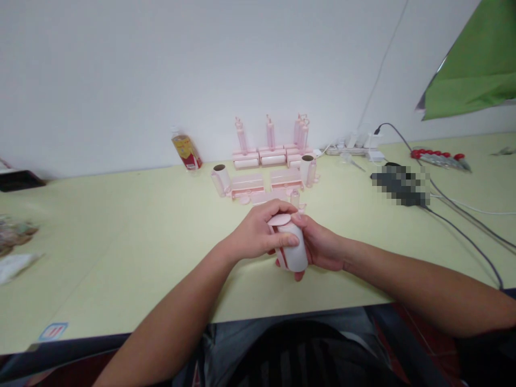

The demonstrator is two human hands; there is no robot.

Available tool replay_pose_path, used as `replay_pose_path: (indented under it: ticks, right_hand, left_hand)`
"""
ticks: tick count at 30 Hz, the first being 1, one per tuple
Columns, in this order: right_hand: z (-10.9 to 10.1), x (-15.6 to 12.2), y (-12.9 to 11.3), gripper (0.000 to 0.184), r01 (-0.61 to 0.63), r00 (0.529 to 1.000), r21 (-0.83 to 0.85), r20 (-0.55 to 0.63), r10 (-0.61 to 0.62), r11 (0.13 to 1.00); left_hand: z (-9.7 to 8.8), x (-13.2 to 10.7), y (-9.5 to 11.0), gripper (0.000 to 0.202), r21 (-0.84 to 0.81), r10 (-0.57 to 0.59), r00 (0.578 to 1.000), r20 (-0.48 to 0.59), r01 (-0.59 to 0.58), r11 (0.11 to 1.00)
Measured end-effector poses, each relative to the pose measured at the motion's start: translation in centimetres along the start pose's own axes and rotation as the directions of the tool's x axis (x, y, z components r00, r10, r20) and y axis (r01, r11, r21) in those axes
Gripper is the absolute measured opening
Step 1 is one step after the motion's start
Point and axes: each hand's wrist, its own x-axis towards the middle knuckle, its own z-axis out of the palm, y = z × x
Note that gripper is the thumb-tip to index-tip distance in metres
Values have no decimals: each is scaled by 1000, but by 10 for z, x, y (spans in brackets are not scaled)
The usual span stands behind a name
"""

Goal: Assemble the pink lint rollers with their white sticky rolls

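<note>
Both my hands are closed round a lint roller (296, 250), a white roll with a pink part along its left side and a round pink end cap at the top. My left hand (262, 231) grips it from the left, thumb across the white roll. My right hand (322, 242) wraps its right side, with fingertips showing underneath. Just beyond the hands lie pink open cases (246, 183), a small clear pink tube (295, 198) and two loose white rolls, one a paper roll (223, 174) with a brown core.
Along the wall stand several pink lint rollers (272, 156) with upright handles. A drink bottle (187, 150) is at the back left. To the right are a power strip (350, 151), cables, a blurred dark object (399, 184) and red-handled tools (439, 157). Plastic bags (16, 263) lie far left.
</note>
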Motion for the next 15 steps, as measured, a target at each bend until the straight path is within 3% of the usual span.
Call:
replay_pose_path:
  ticks: [3,7,15]
  right_hand:
    - [2,0,1,69,-53,998,-31,-45,51,998]
    - [2,2,6,75,-63,990,-85,-133,51,994]
    - [0,6,11,66,4,985,-136,-170,-27,991]
  left_hand:
    - [5,-2,-3,54,-7,13,1000,-12,-13,1000]
    - [14,-5,-8,61,-15,-124,984,-128,123,992]
    - [22,-4,-11,62,-110,-248,933,-261,227,968]
